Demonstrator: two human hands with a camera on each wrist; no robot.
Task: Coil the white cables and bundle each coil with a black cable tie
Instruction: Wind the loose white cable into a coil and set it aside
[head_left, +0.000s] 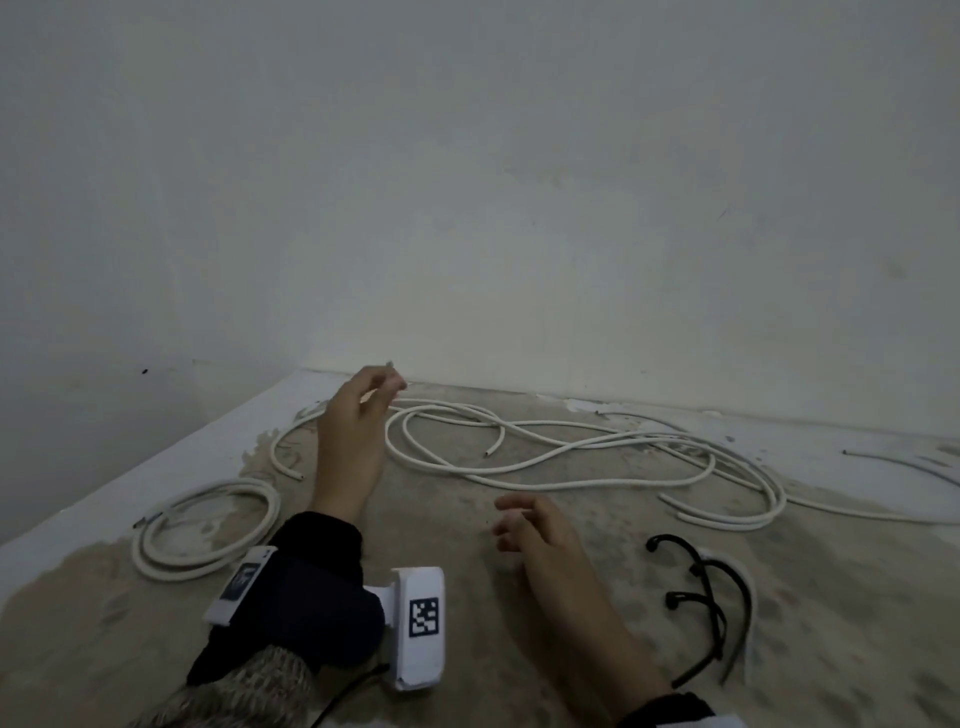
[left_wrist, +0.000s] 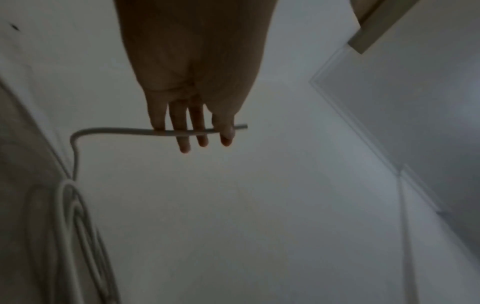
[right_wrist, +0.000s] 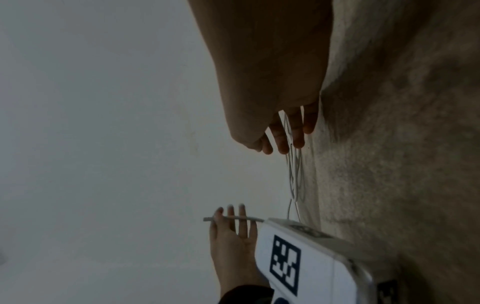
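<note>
Right grip (head_left: 540, 540) slack and empty, near black cable ties (head_left: 674, 598) — left grip (head_left: 353, 431) pinching white cable (left_wrist: 116, 130)

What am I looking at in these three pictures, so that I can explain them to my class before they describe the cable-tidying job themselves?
There is no machine here: a person works with bare hands and wears three cameras. The wide picture comes from the head; the other two look along each wrist at the fingers. The white box with the chequered marker, strapped on the left wrist, appears to be camera gear. On the worn surface lie one coil, loose cables and black cable ties. The left hand pinches the end of a white cable, lifted off the surface. The right hand hovers open, holding nothing.
</note>
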